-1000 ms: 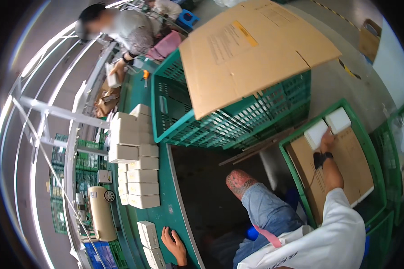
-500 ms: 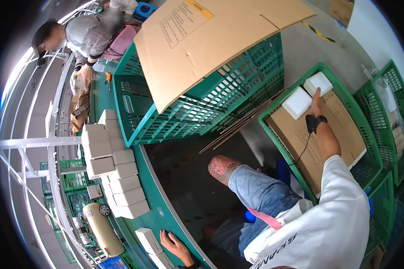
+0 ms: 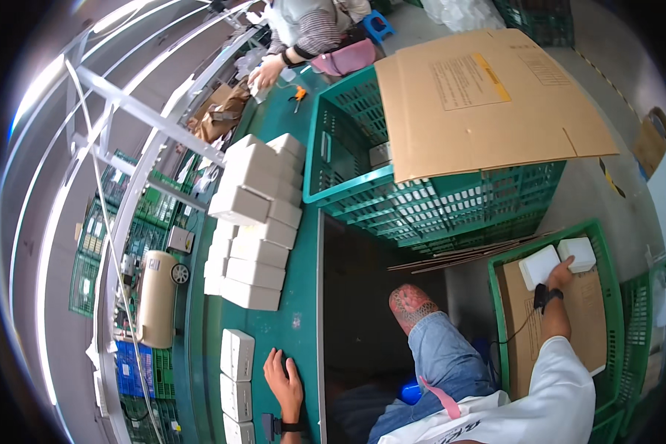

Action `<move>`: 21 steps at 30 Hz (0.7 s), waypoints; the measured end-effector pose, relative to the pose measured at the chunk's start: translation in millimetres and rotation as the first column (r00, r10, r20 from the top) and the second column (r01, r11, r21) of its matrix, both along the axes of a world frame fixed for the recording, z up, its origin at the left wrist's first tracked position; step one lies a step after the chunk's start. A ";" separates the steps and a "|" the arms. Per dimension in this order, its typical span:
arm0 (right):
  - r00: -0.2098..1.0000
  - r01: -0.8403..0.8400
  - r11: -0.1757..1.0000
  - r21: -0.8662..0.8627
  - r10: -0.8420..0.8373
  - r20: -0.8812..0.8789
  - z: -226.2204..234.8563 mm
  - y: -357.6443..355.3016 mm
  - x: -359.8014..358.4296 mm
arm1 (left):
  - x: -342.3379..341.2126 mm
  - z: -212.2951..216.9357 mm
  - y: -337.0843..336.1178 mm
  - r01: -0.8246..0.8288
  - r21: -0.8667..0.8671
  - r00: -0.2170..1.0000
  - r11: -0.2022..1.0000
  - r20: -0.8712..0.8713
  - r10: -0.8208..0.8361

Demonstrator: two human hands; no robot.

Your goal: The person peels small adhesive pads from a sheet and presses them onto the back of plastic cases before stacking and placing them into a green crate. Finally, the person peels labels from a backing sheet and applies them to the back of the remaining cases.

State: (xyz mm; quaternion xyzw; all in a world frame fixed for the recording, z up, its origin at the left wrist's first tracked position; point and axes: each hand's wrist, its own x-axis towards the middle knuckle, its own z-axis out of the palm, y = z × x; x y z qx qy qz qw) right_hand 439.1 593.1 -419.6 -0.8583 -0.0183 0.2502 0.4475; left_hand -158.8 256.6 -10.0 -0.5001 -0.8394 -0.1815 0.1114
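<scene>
The left hand (image 3: 283, 381) lay flat, fingers spread, on the green bench (image 3: 303, 296), holding nothing, just beside a row of white boxes (image 3: 237, 355). The right hand (image 3: 561, 275) reached into a green crate (image 3: 500, 325) lined with cardboard; it rested against two white boxes (image 3: 540, 266) at the far end, though whether it gripped them could not be told. Farther off stood stacked white boxes (image 3: 255, 214) and a larger crate (image 3: 422, 200) covered by a cardboard sheet (image 3: 488, 96). Beyond, another person's hand (image 3: 263, 74) worked at the bench.

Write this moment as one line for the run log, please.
left hand: flat on green table | right hand: on white boxes in green crate | view: head
</scene>
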 end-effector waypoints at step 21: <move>-0.260 -0.216 -0.754 -0.620 -0.567 0.781 525.0 -191.6 -413.8 | -9.3 82.3 -152.4 -0.291 0.506 -0.189 0.812 0.801 -0.568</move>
